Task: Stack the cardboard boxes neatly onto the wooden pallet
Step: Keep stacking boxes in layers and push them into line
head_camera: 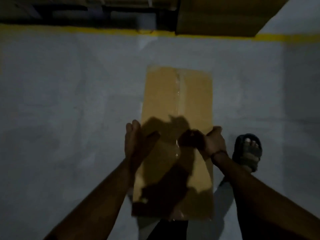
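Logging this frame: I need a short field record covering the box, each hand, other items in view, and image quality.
item: long taped cardboard box, lying lengthwise away from the person
left hand: holds the box's left edge, thumb on top
right hand: grips the right edge
lifted or resting: cannot tell
second box: top right, by the yellow floor line
sandalled foot: right of the held box
pallet: dark shapes at top, not identifiable
image: dim, blurred

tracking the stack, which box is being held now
The long taped box at centre, gripped by left hand and right hand; the other box sits untouched at top right.
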Available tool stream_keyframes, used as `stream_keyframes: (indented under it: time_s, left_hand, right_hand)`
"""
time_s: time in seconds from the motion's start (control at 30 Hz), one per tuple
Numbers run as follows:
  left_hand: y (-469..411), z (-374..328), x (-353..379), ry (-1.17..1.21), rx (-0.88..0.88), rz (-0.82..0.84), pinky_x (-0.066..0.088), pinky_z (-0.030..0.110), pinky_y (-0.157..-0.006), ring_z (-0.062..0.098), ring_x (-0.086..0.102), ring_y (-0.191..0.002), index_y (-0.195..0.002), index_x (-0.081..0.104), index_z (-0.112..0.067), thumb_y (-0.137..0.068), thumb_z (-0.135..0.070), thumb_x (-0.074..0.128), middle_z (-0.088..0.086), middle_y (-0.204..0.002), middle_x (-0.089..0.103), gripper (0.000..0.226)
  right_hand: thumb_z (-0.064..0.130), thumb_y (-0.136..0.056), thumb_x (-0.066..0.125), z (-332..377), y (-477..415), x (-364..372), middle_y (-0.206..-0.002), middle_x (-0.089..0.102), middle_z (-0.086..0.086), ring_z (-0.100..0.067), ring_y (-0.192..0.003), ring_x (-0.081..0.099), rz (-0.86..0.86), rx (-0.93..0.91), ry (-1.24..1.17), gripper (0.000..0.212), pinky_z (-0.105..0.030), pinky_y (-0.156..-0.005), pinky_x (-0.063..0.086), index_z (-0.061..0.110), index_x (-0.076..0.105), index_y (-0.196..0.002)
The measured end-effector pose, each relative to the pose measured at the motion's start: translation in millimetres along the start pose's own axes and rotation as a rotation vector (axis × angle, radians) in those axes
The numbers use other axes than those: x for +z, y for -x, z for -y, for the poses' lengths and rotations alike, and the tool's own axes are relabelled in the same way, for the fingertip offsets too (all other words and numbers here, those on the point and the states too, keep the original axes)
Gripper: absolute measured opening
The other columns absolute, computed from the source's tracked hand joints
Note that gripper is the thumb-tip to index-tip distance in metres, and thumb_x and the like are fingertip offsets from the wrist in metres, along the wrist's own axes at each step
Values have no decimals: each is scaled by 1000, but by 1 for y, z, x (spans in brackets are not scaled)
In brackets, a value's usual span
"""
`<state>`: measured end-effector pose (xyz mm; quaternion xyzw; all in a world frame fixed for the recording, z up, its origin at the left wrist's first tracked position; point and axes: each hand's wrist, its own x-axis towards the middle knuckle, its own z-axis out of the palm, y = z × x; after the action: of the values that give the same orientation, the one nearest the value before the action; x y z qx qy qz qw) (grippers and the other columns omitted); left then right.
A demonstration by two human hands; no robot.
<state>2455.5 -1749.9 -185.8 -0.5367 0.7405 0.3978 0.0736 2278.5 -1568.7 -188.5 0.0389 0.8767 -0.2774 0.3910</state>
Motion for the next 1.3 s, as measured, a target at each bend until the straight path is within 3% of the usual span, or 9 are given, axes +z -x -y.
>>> stream_keyframes:
  time_s: [0.13,0.27,0.33,0.43,0.77,0.9,1.03,1.17,1.3]
  left_hand:
    - [120,-104,-73,193,-89,16,38,22,-57,7,56,-78,-98,41,-31,-77,-60,82,-8,-96,53,55]
    - [225,-237,-124,-70,97,31,54,44,-93,33,64,-115,-154,18,-34,-80,-68,72,3,-145,52,98]
    - [267,-300,-135,-224,237,0,52,46,-94,39,61,-121,-161,0,-34,-86,-71,60,13,-160,33,102]
    - [323,-386,-135,-327,395,-105,52,39,-90,37,63,-117,-161,8,-37,-89,-76,48,15,-161,25,91]
    - [486,-607,-27,-354,713,-126,52,40,-92,36,56,-130,-158,26,-40,-83,-83,49,15,-159,36,89]
    - [549,-670,27,-361,840,-139,53,40,-88,33,58,-127,-159,22,-36,-81,-86,49,11,-157,38,96]
    - [592,-746,84,-259,893,-133,57,47,-87,37,63,-115,-156,33,-23,-73,-92,46,15,-133,60,110]
    - [657,-812,155,-278,1138,-128,58,46,-79,33,66,-92,-132,53,-27,-79,-89,43,7,-108,60,82]
    - [725,-874,244,-179,1176,2,56,50,-89,38,62,-113,-145,41,-31,-76,-90,48,12,-138,50,92]
  right_hand:
    - [55,-84,74,38,126,-120,-126,47,-17,-39,-110,55,-179,-148,69,77,-45,-87,46,3,40,-129]
    - [77,-84,58,73,230,-244,-166,9,-6,-42,-122,53,-235,-308,294,109,-51,-92,53,23,3,-161]
    - [81,-85,46,80,261,-307,-169,-5,0,-41,-125,49,-337,-442,429,99,-48,-89,54,31,7,-161]
    - [85,-85,35,85,286,-399,-169,-7,5,-41,-125,45,-419,-525,538,86,-45,-90,53,40,20,-157]
    - [94,-76,27,-25,343,-651,-170,0,3,-45,-132,40,-702,-306,420,96,-49,-101,46,41,18,-156]
    - [92,-75,38,-89,368,-735,-169,-3,0,-39,-142,31,-823,-171,243,102,-49,-111,40,40,11,-158]
    - [80,-83,50,-151,389,-820,-163,19,-10,-34,-142,31,-980,17,-20,99,-47,-109,41,34,4,-159]
    - [83,-85,39,-213,409,-885,-153,27,-18,-34,-136,32,-1078,106,68,88,-44,-101,45,39,11,-157]
    - [84,-85,39,-275,414,-976,-156,22,-20,-35,-139,29,-1189,169,94,90,-44,-103,42,41,10,-158]
